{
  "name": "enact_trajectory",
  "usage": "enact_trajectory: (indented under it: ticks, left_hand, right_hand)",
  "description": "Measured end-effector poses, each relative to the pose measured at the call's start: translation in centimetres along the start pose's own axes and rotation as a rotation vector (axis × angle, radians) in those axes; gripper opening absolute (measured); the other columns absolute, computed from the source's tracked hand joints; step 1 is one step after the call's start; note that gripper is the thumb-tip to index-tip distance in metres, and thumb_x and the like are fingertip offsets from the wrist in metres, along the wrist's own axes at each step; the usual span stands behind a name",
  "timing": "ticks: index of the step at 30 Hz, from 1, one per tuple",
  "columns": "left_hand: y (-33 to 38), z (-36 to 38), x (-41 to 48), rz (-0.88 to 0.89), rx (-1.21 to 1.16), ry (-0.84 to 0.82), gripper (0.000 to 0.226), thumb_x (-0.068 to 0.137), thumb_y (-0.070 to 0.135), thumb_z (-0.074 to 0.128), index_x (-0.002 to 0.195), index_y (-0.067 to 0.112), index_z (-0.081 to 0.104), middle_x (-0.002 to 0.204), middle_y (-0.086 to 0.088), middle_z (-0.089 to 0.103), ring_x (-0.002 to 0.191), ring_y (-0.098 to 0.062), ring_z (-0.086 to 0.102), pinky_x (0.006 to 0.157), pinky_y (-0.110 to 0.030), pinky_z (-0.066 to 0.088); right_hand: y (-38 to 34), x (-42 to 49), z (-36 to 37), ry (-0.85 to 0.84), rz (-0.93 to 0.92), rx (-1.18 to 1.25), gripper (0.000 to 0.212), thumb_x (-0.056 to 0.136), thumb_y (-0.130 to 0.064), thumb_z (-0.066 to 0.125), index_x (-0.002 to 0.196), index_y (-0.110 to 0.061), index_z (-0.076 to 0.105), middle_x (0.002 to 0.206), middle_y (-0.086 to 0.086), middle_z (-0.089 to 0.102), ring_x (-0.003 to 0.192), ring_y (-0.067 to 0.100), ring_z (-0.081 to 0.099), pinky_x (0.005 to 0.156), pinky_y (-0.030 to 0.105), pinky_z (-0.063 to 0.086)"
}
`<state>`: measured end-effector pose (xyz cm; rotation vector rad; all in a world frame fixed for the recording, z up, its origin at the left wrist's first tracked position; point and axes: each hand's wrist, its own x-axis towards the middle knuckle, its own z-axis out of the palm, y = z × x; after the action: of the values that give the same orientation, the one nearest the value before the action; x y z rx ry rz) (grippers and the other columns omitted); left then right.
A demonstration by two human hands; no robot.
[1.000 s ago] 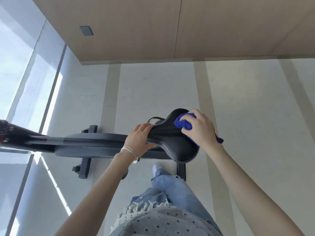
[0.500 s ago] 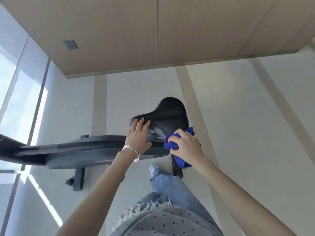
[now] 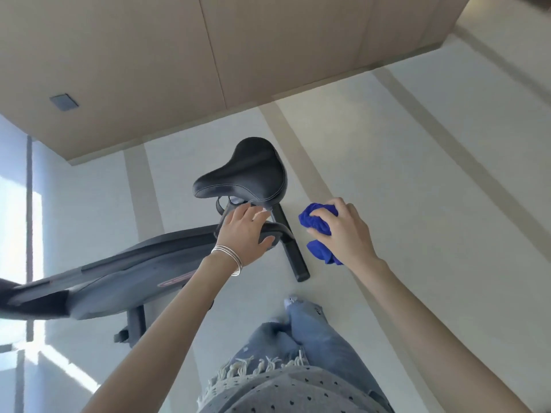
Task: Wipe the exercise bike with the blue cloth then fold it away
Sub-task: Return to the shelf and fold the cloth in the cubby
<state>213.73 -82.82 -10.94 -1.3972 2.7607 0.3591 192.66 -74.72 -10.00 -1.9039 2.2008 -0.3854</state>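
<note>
A: Head view: where is the cloth (image 3: 316,222)?

B: Bunched in the right hand (image 3: 343,234), fingers clamped round it, one tail hanging below the palm. It is in the air just right of the bike's (image 3: 125,278) seat post (image 3: 286,234), touching nothing.

A: And the left hand (image 3: 243,234)?

B: Under the saddle (image 3: 247,171), resting on the curved bar there. Its grip is loose, fingers spread and apart, not closed on anything that I can make out.

A: How far along, then?

B: I judge mid-wipe. The cloth is off the bike and not folded. Whether the saddle is clean I cannot tell. The long frame looks untouched by the cloth now, so frame wiping, then the folding and putting away, remain.
</note>
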Motion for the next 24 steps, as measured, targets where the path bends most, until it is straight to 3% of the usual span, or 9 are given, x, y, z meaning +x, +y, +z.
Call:
enact_trajectory:
  ticks: [11,20,24]
  left_hand:
    - [11.8,1.3,2.5,0.237,0.195,-0.110,0.061,0.092,0.057,0.033,0.145,0.030,0.025,0.154,-0.001,0.026,0.145,-0.028,0.009,0.117,-0.047,0.005]
    - [26.2,3.8,6.6,0.418,0.199,-0.203,0.063,0.092,0.059,0.029,0.147,0.033,0.014,0.157,0.003,0.017,0.146,-0.026,0.001,0.118,-0.049,0.002]
    - [31.1,4.4,8.6,0.486,0.176,-0.207,0.063,0.092,0.057,0.034,0.147,0.032,0.017,0.155,0.005,0.023,0.145,-0.021,0.009,0.119,-0.044,0.007]
  right_hand:
    - [9.3,-8.0,-3.7,-0.012,0.245,-0.029,0.037,0.091,-0.047,0.051,0.117,-0.022,0.058,0.125,0.006,0.048,0.100,0.029,0.050,0.076,0.038,0.049]
    - [20.3,-14.9,-8.0,0.038,0.442,0.088,0.036,0.086,-0.047,0.059,0.115,-0.025,0.060,0.123,-0.001,0.048,0.103,0.025,0.050,0.074,0.036,0.050]
    - [24.7,-17.5,-9.3,0.068,0.531,0.116,0.039,0.084,-0.050,0.060,0.115,-0.026,0.061,0.122,-0.002,0.049,0.102,0.024,0.051,0.075,0.035,0.049]
